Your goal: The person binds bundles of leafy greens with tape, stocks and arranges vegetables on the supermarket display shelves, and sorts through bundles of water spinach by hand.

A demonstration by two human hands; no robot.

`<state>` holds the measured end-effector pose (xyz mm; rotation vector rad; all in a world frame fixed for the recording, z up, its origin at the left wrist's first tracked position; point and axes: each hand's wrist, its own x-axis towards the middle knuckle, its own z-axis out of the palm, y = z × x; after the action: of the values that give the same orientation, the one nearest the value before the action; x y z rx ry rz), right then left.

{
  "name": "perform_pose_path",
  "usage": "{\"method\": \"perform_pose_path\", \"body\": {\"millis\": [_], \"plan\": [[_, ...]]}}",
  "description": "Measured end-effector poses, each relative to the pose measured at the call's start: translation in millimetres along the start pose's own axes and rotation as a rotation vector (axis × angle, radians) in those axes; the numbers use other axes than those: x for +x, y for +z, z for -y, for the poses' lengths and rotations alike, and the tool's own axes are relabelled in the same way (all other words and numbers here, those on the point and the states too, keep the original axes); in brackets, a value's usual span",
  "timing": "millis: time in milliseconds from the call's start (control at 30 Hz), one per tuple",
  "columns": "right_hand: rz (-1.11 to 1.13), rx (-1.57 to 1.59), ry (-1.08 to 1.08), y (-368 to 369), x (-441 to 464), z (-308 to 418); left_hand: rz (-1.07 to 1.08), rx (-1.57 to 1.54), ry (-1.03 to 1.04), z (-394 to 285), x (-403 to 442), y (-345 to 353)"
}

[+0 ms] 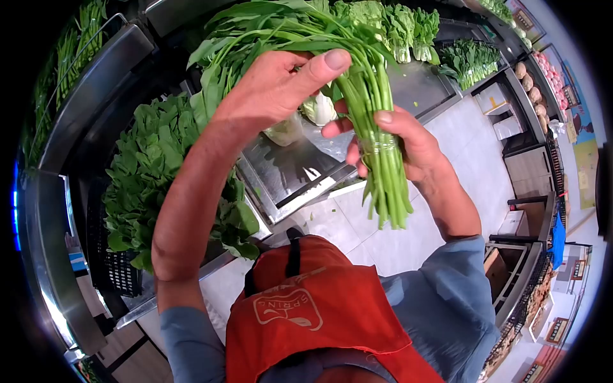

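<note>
A bunch of leafy greens with long green stems, looking like water spinach (373, 96), is held up in front of me, its cut ends pointing down toward my body. Clear tape or a band wraps the lower stems. My right hand (408, 137) is closed round the stems at that band, thumb in front and fingers behind. Higher up, where the stems bend toward the leaves, my left hand (281, 83) grips the bunch with its thumb across the front; its other fingers are partly hidden. Beneath the bunch, a pale cabbage (318, 110) lies on the metal counter (287, 172).
Leafy greens (150, 172) fill a black crate (115, 265) at left. More lettuce (408, 29) and dark greens (469, 62) line the back of the counter. Shelves with root vegetables (530, 83) stand at right, across the tiled floor (447, 185). A metal rack (89, 96) curves along the left.
</note>
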<state>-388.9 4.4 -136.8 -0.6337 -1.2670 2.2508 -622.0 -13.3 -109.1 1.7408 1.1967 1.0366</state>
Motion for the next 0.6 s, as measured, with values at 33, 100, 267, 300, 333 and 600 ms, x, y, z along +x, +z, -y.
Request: {"method": "perform_pose_path", "body": {"millis": [33,100,267,300,333,600], "plan": [[0.035,0.078,0.015,-5.3,0.0,-1.7,0.018,0.033,-0.027,4.8,4.2,-5.5],[0.102,0.234,0.047,-14.2,-0.9,-3.4,0.055,0.097,-0.083,10.2,11.9,-13.3],[0.023,0.464,0.029,-15.2,-4.2,-6.5,0.021,-0.187,-0.187,15.4,21.1,-13.3],[0.041,0.490,0.027,-18.0,-2.9,-6.8,-0.005,-0.087,-0.157,22.3,24.1,-12.1],[0.058,0.519,0.022,-22.4,-2.1,-9.4,-0.029,0.013,-0.128,34.7,26.2,-10.7],[-0.018,0.442,-0.035,-25.7,-3.8,-17.9,-0.150,0.010,-0.216,61.9,25.2,5.4]]}}
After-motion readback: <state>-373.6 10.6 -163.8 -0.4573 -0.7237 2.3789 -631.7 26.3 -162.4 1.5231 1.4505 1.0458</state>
